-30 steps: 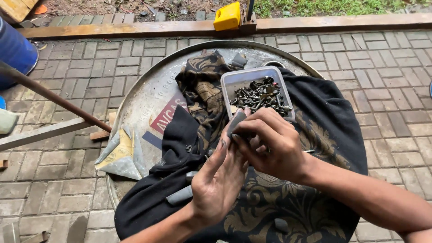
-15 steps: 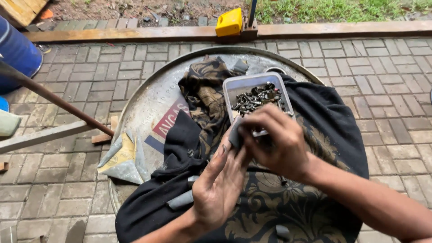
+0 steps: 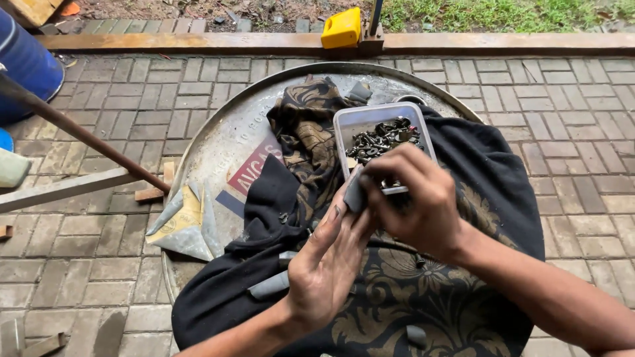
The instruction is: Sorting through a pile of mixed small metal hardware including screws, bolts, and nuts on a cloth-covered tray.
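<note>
A small grey rubber piece (image 3: 354,193) is gripped between the closed right hand (image 3: 417,198) and the half-open left hand (image 3: 327,264), at 6 o'clock of the screw-filled plastic tub (image 3: 382,135), other grey pieces (image 3: 268,286) lying unhandled on the black cloth (image 3: 489,178).

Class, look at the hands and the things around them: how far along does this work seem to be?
Done: unclear; nothing visibly finished. In hand: the right hand and left hand together grip a small grey piece above the black cloth. Left, seemingly: similar grey pieces lie on the cloth, one near the left wrist, one at the bottom, and the clear plastic tray holds many dark metal bits.
</note>
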